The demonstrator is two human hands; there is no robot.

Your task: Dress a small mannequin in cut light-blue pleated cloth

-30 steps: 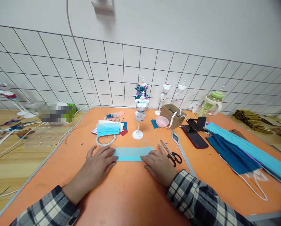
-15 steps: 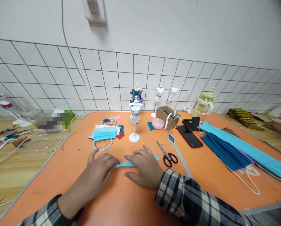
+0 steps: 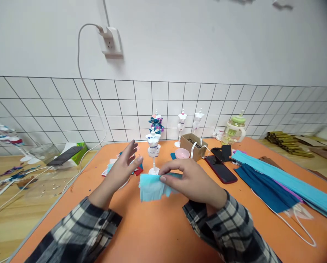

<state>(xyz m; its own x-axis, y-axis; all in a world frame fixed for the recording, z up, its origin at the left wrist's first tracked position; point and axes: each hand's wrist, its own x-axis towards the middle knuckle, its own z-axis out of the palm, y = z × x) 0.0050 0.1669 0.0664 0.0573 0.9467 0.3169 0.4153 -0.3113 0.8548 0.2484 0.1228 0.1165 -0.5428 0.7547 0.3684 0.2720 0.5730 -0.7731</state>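
My right hand (image 3: 193, 179) pinches the top edge of a light blue piece of thin fabric (image 3: 151, 190), which hangs down pleated and partly see-through above the orange table. My left hand (image 3: 122, 170) is raised, open, with the fingers apart and nothing in it. Just behind the fabric stands a small white dress-form mannequin (image 3: 153, 140) on a round base, with bands around its torso. Another mannequin behind it wears teal and purple flowers (image 3: 156, 124). A pile of fabric pieces (image 3: 138, 169) lies partly hidden behind my left hand. The scissors are out of sight.
Toward the back right are a pink bowl (image 3: 182, 153), a cardboard box (image 3: 194, 146), two more white mannequins and a lidded jug (image 3: 234, 129). A phone (image 3: 220, 168) and blue face masks (image 3: 264, 188) lie on the right. A cable runs down the left.
My right hand has lifted the light blue fabric off the table, so it now hangs. My left hand has let go, risen and opened. The view has tilted up.
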